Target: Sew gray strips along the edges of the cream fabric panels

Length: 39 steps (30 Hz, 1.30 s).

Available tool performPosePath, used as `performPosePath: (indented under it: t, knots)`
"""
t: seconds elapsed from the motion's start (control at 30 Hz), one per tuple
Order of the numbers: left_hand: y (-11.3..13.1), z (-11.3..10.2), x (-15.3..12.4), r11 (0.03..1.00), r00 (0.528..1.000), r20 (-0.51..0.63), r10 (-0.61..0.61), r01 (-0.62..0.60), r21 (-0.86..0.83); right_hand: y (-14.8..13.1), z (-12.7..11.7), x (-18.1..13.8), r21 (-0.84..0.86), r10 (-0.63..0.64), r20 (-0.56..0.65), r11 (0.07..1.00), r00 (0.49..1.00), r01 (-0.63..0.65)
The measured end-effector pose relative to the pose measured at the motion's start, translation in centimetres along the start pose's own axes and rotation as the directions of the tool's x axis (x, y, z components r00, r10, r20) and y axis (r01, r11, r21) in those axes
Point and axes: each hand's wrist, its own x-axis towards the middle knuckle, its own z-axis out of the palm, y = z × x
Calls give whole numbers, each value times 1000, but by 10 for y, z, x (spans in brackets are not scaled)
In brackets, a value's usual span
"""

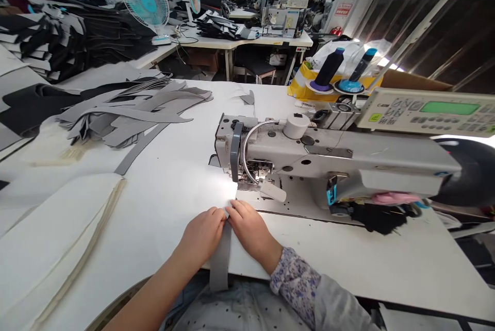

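Observation:
A grey fabric strip [220, 264] runs from under my hands down over the table's front edge towards my lap. My left hand [204, 230] is closed, its fingertips pinching the strip's upper end. Fingertip to fingertip with it, my right hand [251, 230] also grips that end with bent fingers. Both hands rest just in front of the sewing machine [266, 150], whose lamp lights the spot beside its needle area. The far end of the strip is partly hidden by my fingers.
Left of the machine lies a pile of grey fabric pieces [131, 109], with white layered sheets [65, 248] nearer me. Thread cones [328, 68] and a control panel [429, 109] stand behind the machine. A black cloth [381, 217] lies by its base. A fan [145, 1] stands further back.

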Motion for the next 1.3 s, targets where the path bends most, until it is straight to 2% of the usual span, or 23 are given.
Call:
performPosePath:
  t: [0.07,0.17,0.3,0.43,0.63,0.8,1.07,1.3]
  knots:
    - [1,0,4,1000,1000,-10,2,-2,-12,-11,-6,-12,29,-19,69,999,997,17]
    - [4,0,10,1000,1000,-25,7,-7,25,-27,-10,-33,59,-173,138,984,975,166]
    - [9,0,19,997,999,-40,25,-22,80,-32,-8,-45,33,-159,134,987,978,155]
    - [10,0,19,992,997,-67,36,-27,125,-26,-7,-40,27,-140,135,990,981,138]
    - [13,-8,11,984,999,-39,-9,15,179,-23,1,-37,-5,-153,103,988,983,155]
    - [20,-18,20,976,1000,0,-9,9,218,-22,1,-34,-32,-164,120,985,979,169]
    - [22,-15,29,972,1000,-13,-9,11,236,-21,-13,-29,-2,-101,164,995,981,102]
    - [23,-18,52,972,1000,-21,-13,17,233,-17,-15,-10,18,-118,166,993,979,116]
